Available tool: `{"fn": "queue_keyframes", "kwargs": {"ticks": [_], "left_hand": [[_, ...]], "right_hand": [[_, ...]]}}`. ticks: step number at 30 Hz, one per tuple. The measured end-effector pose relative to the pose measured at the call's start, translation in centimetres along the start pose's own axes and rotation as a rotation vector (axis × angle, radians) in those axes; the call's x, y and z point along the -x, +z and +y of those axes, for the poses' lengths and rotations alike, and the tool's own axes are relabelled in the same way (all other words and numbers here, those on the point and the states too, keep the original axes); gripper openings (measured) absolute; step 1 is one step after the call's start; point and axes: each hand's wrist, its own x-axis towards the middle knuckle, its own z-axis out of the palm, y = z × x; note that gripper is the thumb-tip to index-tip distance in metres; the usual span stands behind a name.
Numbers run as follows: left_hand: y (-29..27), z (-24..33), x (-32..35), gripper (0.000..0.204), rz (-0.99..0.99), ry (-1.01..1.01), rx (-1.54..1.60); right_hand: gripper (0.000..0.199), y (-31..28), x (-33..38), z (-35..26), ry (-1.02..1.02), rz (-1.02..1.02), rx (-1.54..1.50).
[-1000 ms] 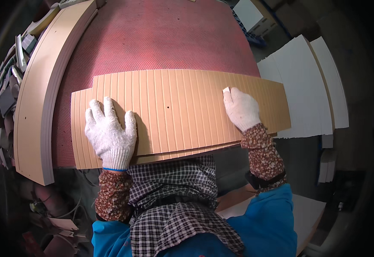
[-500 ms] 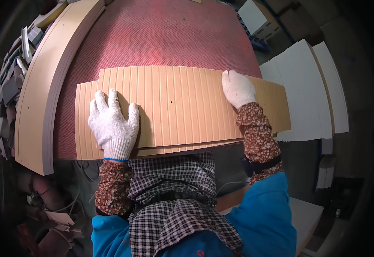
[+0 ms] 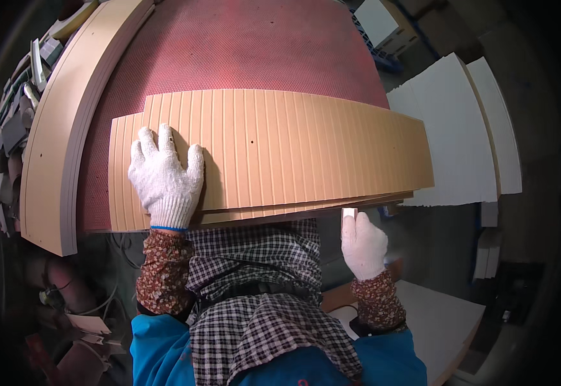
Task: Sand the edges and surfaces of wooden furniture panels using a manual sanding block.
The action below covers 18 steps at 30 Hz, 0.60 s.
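You stood at a worktable [image 3: 248, 51] topped with a red, finely textured mat that filled the upper middle of your view. Along the table's left edge lay a stack of long tan boards [image 3: 62, 154], and beyond it a heap of small grey and pale offcuts [image 3: 10, 122]. Past the table's right edge stood stacks of white panels [image 3: 454, 148], with another pale panel [image 3: 434, 315] lower right. The floor to the right was dark and dimly lit. Cables and scraps [image 3: 81, 309] cluttered the shadowed lower left.

Left hand [image 3: 164, 177] gloved, flat, fingers [image 3: 166, 138] spread, right hand [image 3: 362, 244] gloved, raised, fingers together
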Motion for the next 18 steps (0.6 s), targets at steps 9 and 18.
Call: {"fn": "queue_keyframes", "kwargs": {"ticks": [9,18], "left_hand": [[-0.3,0.0,0.0,0.067,-0.023,-0.009,0.033],[-0.5,0.0,0.0,0.066,-0.034,-0.005,0.044]], "right_hand": [[0.036,0.2,-2.3,-1.7,0.017,0.070,-0.048],[0.037,-0.2,-8.9,-2.1,-0.076,0.043,0.017]]}}
